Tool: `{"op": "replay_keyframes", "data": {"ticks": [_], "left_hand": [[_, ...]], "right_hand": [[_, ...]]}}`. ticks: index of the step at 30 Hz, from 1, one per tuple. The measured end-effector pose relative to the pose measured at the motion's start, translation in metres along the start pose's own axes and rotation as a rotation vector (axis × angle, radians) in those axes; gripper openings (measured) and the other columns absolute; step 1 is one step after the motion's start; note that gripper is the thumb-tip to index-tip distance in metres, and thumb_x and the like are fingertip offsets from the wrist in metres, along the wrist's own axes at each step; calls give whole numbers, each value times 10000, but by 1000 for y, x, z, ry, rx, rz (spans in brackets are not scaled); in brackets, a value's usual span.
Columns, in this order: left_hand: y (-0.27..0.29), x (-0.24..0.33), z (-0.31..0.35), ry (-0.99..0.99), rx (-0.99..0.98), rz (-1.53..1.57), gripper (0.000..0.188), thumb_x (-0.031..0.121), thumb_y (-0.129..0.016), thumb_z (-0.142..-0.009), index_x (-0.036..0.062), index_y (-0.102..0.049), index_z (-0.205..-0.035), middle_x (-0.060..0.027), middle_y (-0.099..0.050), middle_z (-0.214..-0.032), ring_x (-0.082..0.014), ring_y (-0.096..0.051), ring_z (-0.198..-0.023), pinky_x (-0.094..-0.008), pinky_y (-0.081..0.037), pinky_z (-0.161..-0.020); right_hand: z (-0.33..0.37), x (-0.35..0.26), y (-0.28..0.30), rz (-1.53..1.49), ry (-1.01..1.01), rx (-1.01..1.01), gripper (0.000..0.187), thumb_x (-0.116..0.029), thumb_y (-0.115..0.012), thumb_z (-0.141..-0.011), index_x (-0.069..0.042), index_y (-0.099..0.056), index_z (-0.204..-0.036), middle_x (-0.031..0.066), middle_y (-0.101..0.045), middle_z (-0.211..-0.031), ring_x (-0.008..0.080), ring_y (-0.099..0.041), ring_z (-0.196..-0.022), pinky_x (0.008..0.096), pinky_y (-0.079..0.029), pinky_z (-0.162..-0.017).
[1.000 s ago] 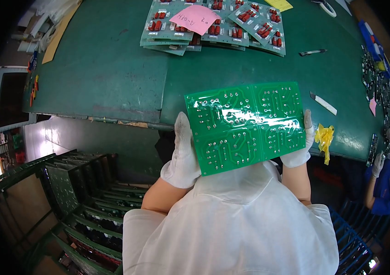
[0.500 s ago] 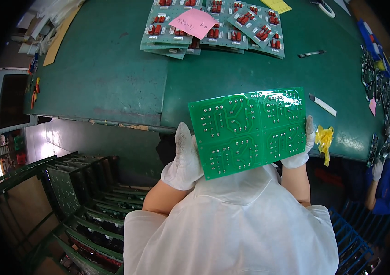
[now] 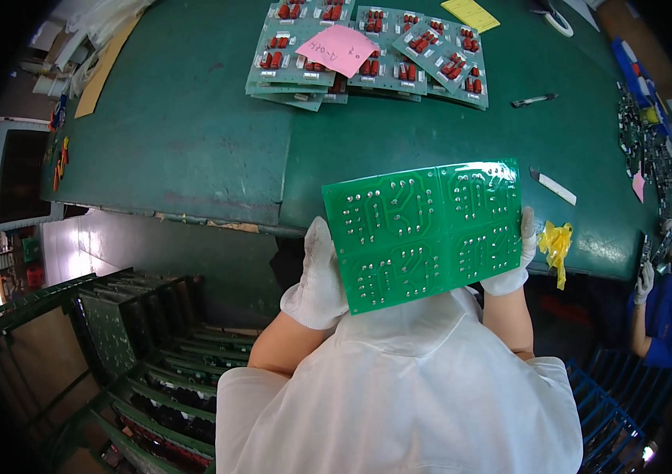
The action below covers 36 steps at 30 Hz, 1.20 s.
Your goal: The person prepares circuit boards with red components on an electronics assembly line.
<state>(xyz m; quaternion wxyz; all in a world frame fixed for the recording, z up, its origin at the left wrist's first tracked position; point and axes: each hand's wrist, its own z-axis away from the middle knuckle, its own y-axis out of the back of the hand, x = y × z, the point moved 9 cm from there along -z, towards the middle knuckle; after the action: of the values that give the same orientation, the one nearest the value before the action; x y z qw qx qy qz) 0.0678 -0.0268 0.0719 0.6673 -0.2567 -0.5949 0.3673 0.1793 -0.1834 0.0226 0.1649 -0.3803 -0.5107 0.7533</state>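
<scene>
Between my two white-gloved hands is a green circuit board (image 3: pixel 439 229), its soldered side facing up and its upper right corner shining. My left hand (image 3: pixel 319 265) grips the left edge, thumb along the side and the other fingers hidden beneath. At the right edge my right hand (image 3: pixel 522 251) holds on in the same way, mostly hidden by the board. The board is held up near the front edge of the green table (image 3: pixel 194 142), slightly tilted, its right side higher in view.
Stacked boards with red components (image 3: pixel 273 59) lie at the back under a pink note (image 3: pixel 337 50). On the right are a pen (image 3: pixel 534 100), a utility knife (image 3: pixel 555 188) and yellow plastic (image 3: pixel 556 246). A co-worker in blue (image 3: pixel 669 316) works far right. Green racks (image 3: pixel 154 355) stand left.
The board has shifted very slightly left and its far edge has tipped a little lower in view. Both hands keep their hold, and the whole scene has moved slightly.
</scene>
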Motion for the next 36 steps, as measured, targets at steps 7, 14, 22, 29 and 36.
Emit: {"op": "replay_keyframes", "data": {"ticks": [7, 14, 22, 29, 36], "left_hand": [[17, 14, 12, -69, -10, -1188, 689, 513, -490, -854, 62, -314, -1344, -119, -446, -1293, -256, -447, -1174, -389, -392, -969], [52, 46, 31, -199, 447, 62, 803, 342, -740, -699, 26, -350, -1326, -139, -440, -1297, -295, -452, -1170, -430, -378, -989], [75, 146, 63, -748, 418, -572, 820, 229, -760, -667, 4, -332, -1329, -161, -458, -1259, -240, -489, -1110, -363, -416, -921], [56, 161, 46, -805, 676, -1527, 331, -57, -593, -710, 3, -521, -1028, -102, -580, -879, -216, -580, -745, -330, -472, -636], [45, 162, 50, -839, 662, -1714, 479, -104, -582, -640, 40, -504, -1090, -136, -548, -904, -271, -573, -701, -337, -477, -587]], "right_hand": [[-1, 8, 23, 227, -41, 205, 448, -422, -562, -844, -54, -564, -1100, 86, -604, -1058, 192, -582, -945, 342, -464, -819], [-39, 29, 14, 558, -60, 49, 612, -541, -414, -885, 29, -498, -1092, 115, -573, -961, 208, -571, -894, 326, -435, -838], [-44, 13, 10, 653, -27, 93, 581, -515, -415, -897, 37, -487, -1066, 143, -571, -913, 251, -591, -842, 357, -464, -812], [-53, -4, 6, 779, 13, 149, 550, -477, -406, -915, 45, -477, -1074, 150, -564, -922, 238, -596, -837, 332, -468, -803], [-67, -33, -17, 1030, 124, 47, 537, -459, -377, -929, 46, -501, -1065, 148, -582, -933, 206, -608, -836, 306, -466, -796]]}}
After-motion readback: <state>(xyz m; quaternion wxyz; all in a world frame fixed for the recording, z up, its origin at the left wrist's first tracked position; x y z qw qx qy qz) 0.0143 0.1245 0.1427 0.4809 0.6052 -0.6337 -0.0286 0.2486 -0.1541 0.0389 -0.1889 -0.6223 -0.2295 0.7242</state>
